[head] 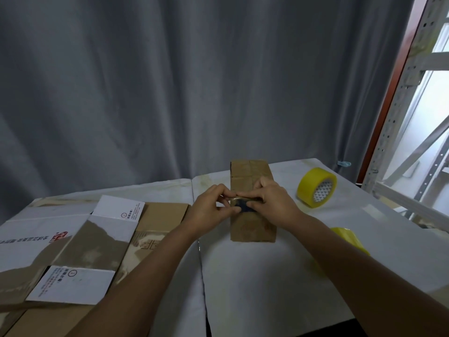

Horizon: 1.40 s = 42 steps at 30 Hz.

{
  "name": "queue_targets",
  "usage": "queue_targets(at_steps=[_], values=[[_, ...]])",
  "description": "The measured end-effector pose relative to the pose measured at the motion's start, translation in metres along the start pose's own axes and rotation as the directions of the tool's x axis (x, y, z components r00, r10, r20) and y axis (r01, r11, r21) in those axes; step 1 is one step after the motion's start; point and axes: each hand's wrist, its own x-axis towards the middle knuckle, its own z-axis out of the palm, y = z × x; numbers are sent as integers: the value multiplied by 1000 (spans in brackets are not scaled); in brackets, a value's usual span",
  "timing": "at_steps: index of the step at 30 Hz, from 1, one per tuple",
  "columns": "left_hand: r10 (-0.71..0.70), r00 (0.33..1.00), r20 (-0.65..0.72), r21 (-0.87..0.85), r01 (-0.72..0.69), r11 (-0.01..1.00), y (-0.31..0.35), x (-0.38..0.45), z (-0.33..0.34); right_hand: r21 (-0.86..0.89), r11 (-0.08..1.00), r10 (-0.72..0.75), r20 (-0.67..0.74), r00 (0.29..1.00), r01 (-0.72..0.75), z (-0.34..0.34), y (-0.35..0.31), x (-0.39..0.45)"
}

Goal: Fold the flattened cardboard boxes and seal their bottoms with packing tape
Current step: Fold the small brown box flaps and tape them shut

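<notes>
A small roll of clear packing tape with a dark core (244, 205) is pinched between both hands above the middle of a narrow brown cardboard box (252, 203). The left hand (211, 206) is curled round the roll's left side, thumb and fingertips closed on it. The right hand (272, 201) is curled over the roll's right side, its fingers bent down onto the top rim. Whether a strip has been drawn off the roll cannot be told.

The box is laid lengthwise on the white-covered tabletop (267, 276), running from near the tabletop's far edge toward the near edge, with glossy tape visible along its upper face. A large yellow roll of packing tape (317, 187) is stood on edge near the far right corner, well apart from the box. A second yellow roll (349, 239) is seen beside the right edge, partly hidden by the right forearm.

Across the tabletop's left half, flattened brown and white cardboard boxes with printed text (80, 242) are spread flat, reaching the near left corner. A grey curtain (170, 81) is hung behind the far edge, and a pale metal rack (410, 93) is stood at the right.
</notes>
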Motion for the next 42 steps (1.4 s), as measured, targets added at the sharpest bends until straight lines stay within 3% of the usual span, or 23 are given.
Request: queue_targets(at_steps=[4,8,10,17,22,27,32,34,37,39,42], values=[[31,998,-59,97,-25,995,4,4,4,-58,998,-23,16,1000,24,-4,1,-1],[-14,999,35,99,10,995,10,7,-5,37,999,-41,72,997,38,-17,2,-1],[-7,999,36,97,3,995,8,8,-7,138,990,-29,22,999,25,-27,11,-3],[119,992,42,188,-125,974,1,15,-1,117,993,-3,-24,1000,6,-30,31,-3],[136,990,39,133,-140,981,-3,13,-3,201,979,19,89,996,-36,-37,40,-11],[88,995,37,120,-92,988,1,18,-11,107,994,33,-29,999,-29,-37,33,-16],[-103,992,-72,243,118,963,1,21,-35,129,980,-139,-78,987,148,-26,-1,-15],[-221,975,-39,342,221,914,8,22,-33,322,943,-38,-135,990,80,-24,-6,-15],[-363,929,79,503,277,818,29,32,-11,605,792,241,-194,951,-77,-27,6,-14],[-436,885,164,603,260,754,40,39,11,630,765,351,-241,905,-129,-31,23,-12],[-418,897,143,595,259,761,41,49,20,621,761,432,-270,860,-187,-39,44,-10]])
